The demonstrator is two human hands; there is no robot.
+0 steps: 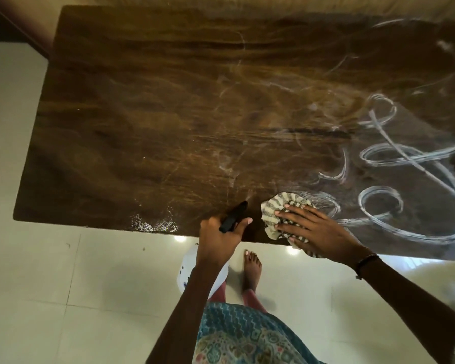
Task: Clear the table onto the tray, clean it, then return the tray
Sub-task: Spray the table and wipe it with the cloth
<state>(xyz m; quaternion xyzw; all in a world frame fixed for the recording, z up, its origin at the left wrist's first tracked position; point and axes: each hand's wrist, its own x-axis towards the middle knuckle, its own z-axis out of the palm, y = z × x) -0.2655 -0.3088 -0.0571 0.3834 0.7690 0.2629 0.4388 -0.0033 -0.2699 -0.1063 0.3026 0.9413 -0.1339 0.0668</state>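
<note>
A dark wooden table (147,132) fills the upper view, streaked with wet wipe marks and white foamy swirls (410,158) on its right side. My right hand (318,229) presses flat on a crumpled striped cloth (276,208) at the table's near edge. My left hand (221,237) grips a white spray bottle (208,274) by its black trigger head (233,216), nozzle pointing over the near edge just left of the cloth. The bottle's body hangs below the table edge, partly hidden by my forearm. No tray is in view.
Pale tiled floor (63,298) lies in front of and to the left of the table. My bare foot (251,269) stands close to the near edge. A beige wall (221,6) runs behind the table's far edge.
</note>
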